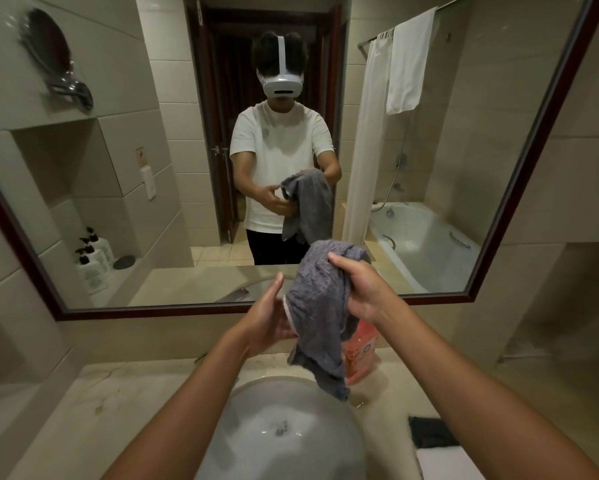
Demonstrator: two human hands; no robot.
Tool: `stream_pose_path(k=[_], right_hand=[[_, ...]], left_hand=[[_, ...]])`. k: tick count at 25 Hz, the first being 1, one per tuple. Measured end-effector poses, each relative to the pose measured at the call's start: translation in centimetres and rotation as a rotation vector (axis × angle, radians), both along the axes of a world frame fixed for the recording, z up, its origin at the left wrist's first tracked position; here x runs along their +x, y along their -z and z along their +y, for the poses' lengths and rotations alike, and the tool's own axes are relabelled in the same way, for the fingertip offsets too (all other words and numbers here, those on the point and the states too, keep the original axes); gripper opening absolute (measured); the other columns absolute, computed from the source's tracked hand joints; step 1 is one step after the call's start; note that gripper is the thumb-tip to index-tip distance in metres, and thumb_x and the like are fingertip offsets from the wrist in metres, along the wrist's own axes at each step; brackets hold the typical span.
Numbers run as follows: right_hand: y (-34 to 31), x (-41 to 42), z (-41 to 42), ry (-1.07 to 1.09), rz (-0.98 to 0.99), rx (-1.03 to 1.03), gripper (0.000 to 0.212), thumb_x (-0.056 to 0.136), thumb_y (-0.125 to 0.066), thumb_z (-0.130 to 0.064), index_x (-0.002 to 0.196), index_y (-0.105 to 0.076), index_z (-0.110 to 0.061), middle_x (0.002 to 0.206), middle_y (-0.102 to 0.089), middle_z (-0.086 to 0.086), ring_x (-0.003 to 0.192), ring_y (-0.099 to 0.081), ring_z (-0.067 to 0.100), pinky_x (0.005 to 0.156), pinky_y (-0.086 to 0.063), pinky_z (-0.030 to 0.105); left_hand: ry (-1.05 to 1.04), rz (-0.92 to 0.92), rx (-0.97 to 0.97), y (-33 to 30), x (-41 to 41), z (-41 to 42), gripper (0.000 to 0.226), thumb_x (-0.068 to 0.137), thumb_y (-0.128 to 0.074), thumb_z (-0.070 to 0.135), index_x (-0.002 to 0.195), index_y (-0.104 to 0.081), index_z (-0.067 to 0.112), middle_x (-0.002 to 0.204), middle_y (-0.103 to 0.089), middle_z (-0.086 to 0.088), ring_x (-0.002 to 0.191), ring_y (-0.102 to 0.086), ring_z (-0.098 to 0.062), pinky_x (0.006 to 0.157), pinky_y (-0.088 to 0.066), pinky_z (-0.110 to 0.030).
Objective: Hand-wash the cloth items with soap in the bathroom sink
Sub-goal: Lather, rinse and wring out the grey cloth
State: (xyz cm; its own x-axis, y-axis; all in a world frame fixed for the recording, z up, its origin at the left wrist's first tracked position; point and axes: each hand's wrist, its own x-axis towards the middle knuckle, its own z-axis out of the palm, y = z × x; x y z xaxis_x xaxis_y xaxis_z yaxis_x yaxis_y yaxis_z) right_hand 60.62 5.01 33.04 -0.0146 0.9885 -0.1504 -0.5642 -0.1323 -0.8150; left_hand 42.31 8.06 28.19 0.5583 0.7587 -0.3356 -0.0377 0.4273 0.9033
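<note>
A grey fluffy cloth (317, 306) hangs above the white sink (249, 410), which holds soapy water. My right hand (358, 289) grips the cloth's upper part from the right. My left hand (274, 320) is against the cloth's left edge and seems to hold a small white object, mostly hidden. A pink soap bottle (362, 348) stands on the counter behind the cloth, partly covered by it. The cloth's lower tip dangles over the sink's back rim.
A large framed mirror (499, 202) fills the wall ahead and reflects a person and a bathtub. A dark cloth (429, 433) and a white cloth (443, 462) lie on the counter at right. Beige counter (118, 393) spreads to the left.
</note>
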Motion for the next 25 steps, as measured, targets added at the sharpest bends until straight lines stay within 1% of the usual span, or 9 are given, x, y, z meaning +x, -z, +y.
stream_pose_path(k=[3,5,7,11,15,19,21,23,25], right_hand=[[-0.2,-0.2,0.3,0.013,-0.083,0.002,0.021,0.101,-0.053,-0.008,0.116,-0.064,0.004,0.110,-0.072,0.024,0.098,-0.072,0.032,0.089,-0.056,0.042],[-0.4,0.5,0.5,0.046,-0.205,0.000,0.019,0.101,-0.054,-0.008,0.112,-0.065,0.003,0.106,-0.074,0.021,0.096,-0.073,0.029,0.084,-0.057,0.038],[-0.4,1.6,0.6,0.047,-0.312,-0.059,0.024,0.099,-0.060,-0.012,0.117,-0.067,0.001,0.111,-0.073,0.020,0.103,-0.071,0.029,0.088,-0.055,0.038],[-0.1,4.1,0.2,-0.030,-0.259,-0.277,0.028,0.096,-0.063,-0.023,0.116,-0.071,-0.005,0.111,-0.073,0.013,0.096,-0.070,0.026,0.086,-0.053,0.036],[0.5,6.7,-0.2,0.053,-0.324,-0.263,0.027,0.099,-0.058,-0.017,0.121,-0.069,-0.008,0.107,-0.074,0.010,0.087,-0.069,0.020,0.070,-0.055,0.030],[0.7,7.4,-0.4,0.371,-0.504,-0.264,0.016,0.086,-0.074,-0.012,0.099,-0.068,-0.005,0.098,-0.072,0.012,0.077,-0.065,0.022,0.060,-0.051,0.031],[0.8,7.7,-0.5,0.497,-0.626,-0.208,0.021,0.082,-0.079,-0.012,0.097,-0.067,-0.005,0.091,-0.069,0.009,0.072,-0.062,0.018,0.056,-0.047,0.028],[0.7,8.1,-0.8,0.520,-0.700,-0.146,0.028,0.081,-0.081,-0.017,0.102,-0.067,-0.004,0.089,-0.069,0.004,0.080,-0.065,0.019,0.060,-0.049,0.029],[0.7,9.3,-0.9,0.538,-0.737,-0.125,0.046,0.081,-0.082,-0.018,0.121,-0.063,-0.005,0.104,-0.068,0.002,0.098,-0.067,0.027,0.070,-0.053,0.032]], left_hand=[[-0.034,-0.210,0.041,-1.9,1.4,-1.2,0.063,0.104,-0.035,0.055,0.121,-0.070,0.006,0.124,-0.071,-0.016,0.117,-0.067,-0.030,0.104,-0.049,-0.044],[-0.127,-0.192,0.194,-2.4,1.8,-1.0,0.035,0.104,-0.051,0.030,0.126,-0.065,0.008,0.118,-0.074,-0.011,0.109,-0.071,-0.024,0.090,-0.057,-0.036],[-0.242,-0.156,0.310,-2.7,1.7,-0.1,0.023,0.102,-0.055,0.015,0.122,-0.063,0.007,0.112,-0.075,-0.009,0.104,-0.071,-0.025,0.080,-0.059,-0.032],[-0.431,-0.078,0.353,-3.9,0.6,1.6,0.020,0.106,-0.049,0.014,0.118,-0.062,0.005,0.108,-0.072,-0.011,0.097,-0.070,-0.023,0.074,-0.057,-0.031],[-0.527,0.181,0.617,-4.3,-1.6,4.2,0.020,0.107,-0.048,0.022,0.119,-0.061,0.012,0.112,-0.069,-0.006,0.108,-0.066,-0.022,0.090,-0.057,-0.040],[-0.520,0.522,0.864,-4.9,-2.4,5.1,0.017,0.106,-0.049,0.022,0.108,-0.063,0.012,0.100,-0.067,-0.002,0.095,-0.062,-0.019,0.072,-0.045,-0.032],[-0.527,0.646,0.931,-5.3,-2.3,4.9,0.022,0.106,-0.049,0.023,0.107,-0.066,0.009,0.097,-0.065,-0.003,0.090,-0.058,-0.018,0.073,-0.039,-0.032],[-0.525,0.715,0.976,-5.4,-2.4,5.2,0.024,0.106,-0.049,0.024,0.106,-0.066,0.008,0.095,-0.064,-0.004,0.087,-0.055,-0.018,0.072,-0.037,-0.033],[-0.530,0.690,0.956,-5.4,-2.7,5.7,0.026,0.106,-0.050,0.025,0.099,-0.067,0.006,0.093,-0.067,-0.007,0.087,-0.060,-0.024,0.071,-0.042,-0.036]])
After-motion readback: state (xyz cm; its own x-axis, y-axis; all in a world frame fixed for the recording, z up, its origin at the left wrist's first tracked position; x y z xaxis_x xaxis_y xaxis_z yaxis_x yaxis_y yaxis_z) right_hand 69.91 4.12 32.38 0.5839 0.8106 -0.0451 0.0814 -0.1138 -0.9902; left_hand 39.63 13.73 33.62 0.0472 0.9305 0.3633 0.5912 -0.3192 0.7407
